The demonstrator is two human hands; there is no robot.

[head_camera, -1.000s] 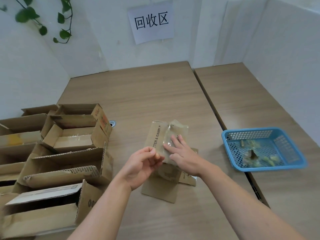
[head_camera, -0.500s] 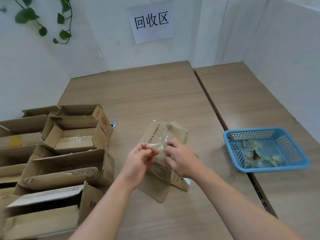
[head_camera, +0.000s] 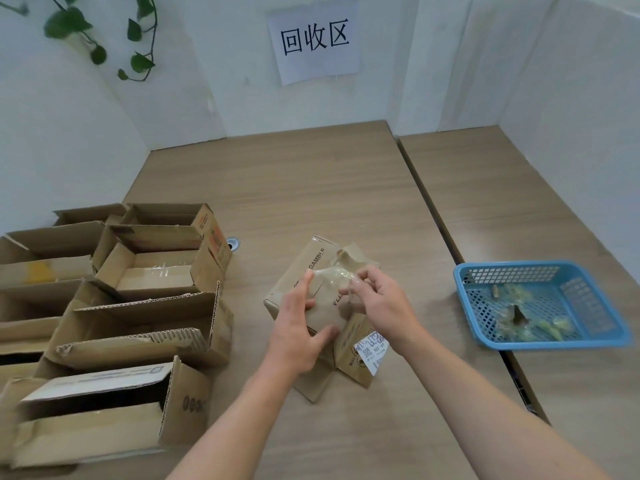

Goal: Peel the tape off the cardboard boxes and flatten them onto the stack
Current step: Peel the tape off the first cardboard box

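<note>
Peeling step: left hand [head_camera: 297,329] grips the box [head_camera: 311,259], right hand [head_camera: 379,303] just beside pinches the tape [head_camera: 333,274]; next, probably pull it clear.

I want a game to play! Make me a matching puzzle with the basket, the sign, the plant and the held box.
Things: 1 blue plastic basket; 2 white paper sign; 3 green leafy vine; 4 small brown cardboard box.
Places: A wall, top left; B in the left hand, right hand pinching its clear tape; C right-hand table; D back wall, centre.
Pairs: 1-C, 2-D, 3-A, 4-B.
</note>
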